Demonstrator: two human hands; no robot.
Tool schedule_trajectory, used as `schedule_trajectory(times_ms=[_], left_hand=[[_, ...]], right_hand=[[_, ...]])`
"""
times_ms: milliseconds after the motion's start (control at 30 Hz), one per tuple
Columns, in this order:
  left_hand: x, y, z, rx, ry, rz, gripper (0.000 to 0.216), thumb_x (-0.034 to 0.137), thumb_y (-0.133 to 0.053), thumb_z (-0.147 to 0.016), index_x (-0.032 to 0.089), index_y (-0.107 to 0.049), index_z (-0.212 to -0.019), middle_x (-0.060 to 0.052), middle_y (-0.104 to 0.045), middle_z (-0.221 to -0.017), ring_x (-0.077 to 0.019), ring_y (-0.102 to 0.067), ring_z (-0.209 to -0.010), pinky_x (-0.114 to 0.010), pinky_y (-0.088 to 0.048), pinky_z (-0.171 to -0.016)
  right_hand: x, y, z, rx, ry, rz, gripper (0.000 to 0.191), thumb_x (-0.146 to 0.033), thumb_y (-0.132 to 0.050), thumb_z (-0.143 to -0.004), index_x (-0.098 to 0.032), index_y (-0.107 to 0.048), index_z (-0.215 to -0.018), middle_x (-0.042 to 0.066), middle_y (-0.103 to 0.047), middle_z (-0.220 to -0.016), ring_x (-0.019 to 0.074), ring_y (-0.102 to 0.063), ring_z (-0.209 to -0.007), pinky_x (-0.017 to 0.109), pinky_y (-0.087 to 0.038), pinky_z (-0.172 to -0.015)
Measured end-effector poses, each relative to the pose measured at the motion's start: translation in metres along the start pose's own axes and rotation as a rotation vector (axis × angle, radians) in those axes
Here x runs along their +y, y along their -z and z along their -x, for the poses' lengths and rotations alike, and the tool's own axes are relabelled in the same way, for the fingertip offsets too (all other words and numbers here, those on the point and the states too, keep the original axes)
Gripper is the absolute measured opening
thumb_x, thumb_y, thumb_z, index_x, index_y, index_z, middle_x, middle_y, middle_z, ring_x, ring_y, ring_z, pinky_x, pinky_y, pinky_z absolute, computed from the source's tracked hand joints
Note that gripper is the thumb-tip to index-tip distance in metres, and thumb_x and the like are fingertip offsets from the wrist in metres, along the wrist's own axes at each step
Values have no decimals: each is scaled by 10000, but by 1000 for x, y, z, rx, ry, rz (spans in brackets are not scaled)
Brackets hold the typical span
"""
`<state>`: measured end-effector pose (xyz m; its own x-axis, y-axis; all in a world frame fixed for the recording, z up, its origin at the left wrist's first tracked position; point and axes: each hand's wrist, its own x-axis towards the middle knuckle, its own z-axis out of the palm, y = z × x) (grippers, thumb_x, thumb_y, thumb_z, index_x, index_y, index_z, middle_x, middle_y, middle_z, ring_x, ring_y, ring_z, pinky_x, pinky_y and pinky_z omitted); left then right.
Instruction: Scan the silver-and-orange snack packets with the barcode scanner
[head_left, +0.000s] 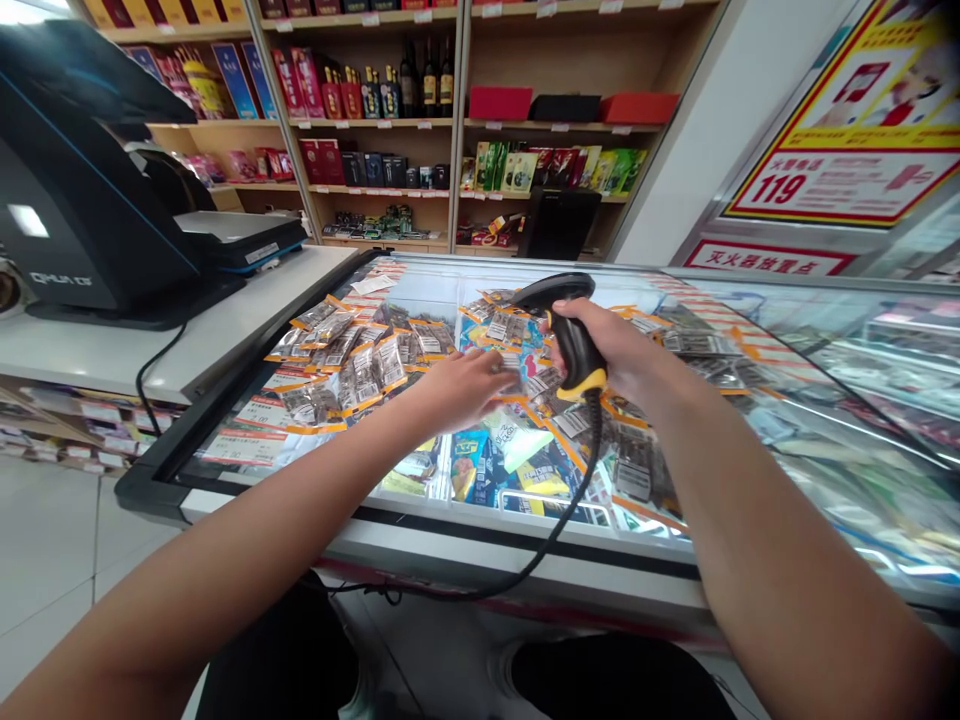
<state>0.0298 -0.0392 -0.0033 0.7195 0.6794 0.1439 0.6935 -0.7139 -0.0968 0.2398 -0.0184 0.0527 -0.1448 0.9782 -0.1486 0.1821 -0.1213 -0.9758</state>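
Note:
My right hand point(600, 335) is wrapped round the grip of a black and yellow barcode scanner point(577, 350). The scanner's head points left and down above small clear packets with orange edges. Close beside it, my left hand point(474, 385) reaches in from the left, fingers bent, at a small packet point(513, 366) with a pale label. The fingertips are slightly blurred and partly cover that packet. More orange-edged packets point(367, 370) lie spread over the glass top of a chest freezer point(405, 520). A black cable point(577, 490) hangs from the scanner's grip over the freezer's front edge.
A checkout machine point(82, 200) with a weighing plate point(236, 235) stands on the white counter point(247, 310) at left. Shelves point(375, 122) with bottles and boxes line the back. Colourful bagged goods point(487, 470) show through the glass. Wall signs point(832, 150) hang at right.

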Motion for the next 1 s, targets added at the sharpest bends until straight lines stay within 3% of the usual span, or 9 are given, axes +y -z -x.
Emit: schedule_trajectory(times_ms=[100, 200, 633, 767, 900, 1000], left_hand=[[-18, -2, 3, -4, 161, -54, 452, 353, -497, -1031, 259, -572, -1468, -132, -578, -1413, -323, -550, -1281, -468, -472, -1038], [-31, -3, 6, 10, 231, -67, 473, 376, -480, -1032, 247, -562, -1480, -143, -585, -1402, -341, -548, -1281, -481, -482, -999], [-30, -3, 6, 4, 275, -72, 453, 379, -491, -1031, 222, -586, -1445, -145, -604, -1387, -329, -565, -1279, -462, -461, -985], [-25, 1, 6, 1, 343, -124, 436, 359, -517, -1000, 187, -624, -1386, -148, -623, -1358, -329, -577, -1258, -470, -444, -1001], [-20, 8, 7, -19, 522, -225, 410, 392, -582, -934, 110, -698, -1208, -194, -660, -1246, -370, -569, -1237, -466, -428, -998], [-19, 11, 7, -7, 562, -256, 441, 442, -605, -909, 95, -707, -1162, -210, -657, -1216, -379, -551, -1237, -463, -417, -998]], right_hand=[[-5, 1, 9, -128, -79, 102, 347, -502, -553, -948, -211, -593, -762, 62, -590, -537, 164, -503, -416, 289, -425, -377], [-3, 2, 14, -229, -111, 226, 409, -547, -576, -940, -208, -598, -711, 94, -631, -578, 183, -566, -464, 286, -437, -386], [-4, 3, 19, -297, -102, 263, 417, -568, -593, -936, -183, -656, -789, 107, -652, -606, 185, -568, -501, 288, -450, -448], [-2, 3, 13, -246, -87, 216, 422, -587, -599, -911, -192, -634, -763, 108, -651, -654, 203, -578, -541, 322, -476, -475], [12, 1, -7, 1, 100, 286, 312, -516, -622, -891, -209, -641, -835, 54, -600, -726, 182, -535, -587, 319, -467, -504], [22, -5, -25, 28, 220, 419, 304, -518, -619, -897, -216, -638, -872, 42, -582, -747, 186, -529, -623, 324, -458, -542]])
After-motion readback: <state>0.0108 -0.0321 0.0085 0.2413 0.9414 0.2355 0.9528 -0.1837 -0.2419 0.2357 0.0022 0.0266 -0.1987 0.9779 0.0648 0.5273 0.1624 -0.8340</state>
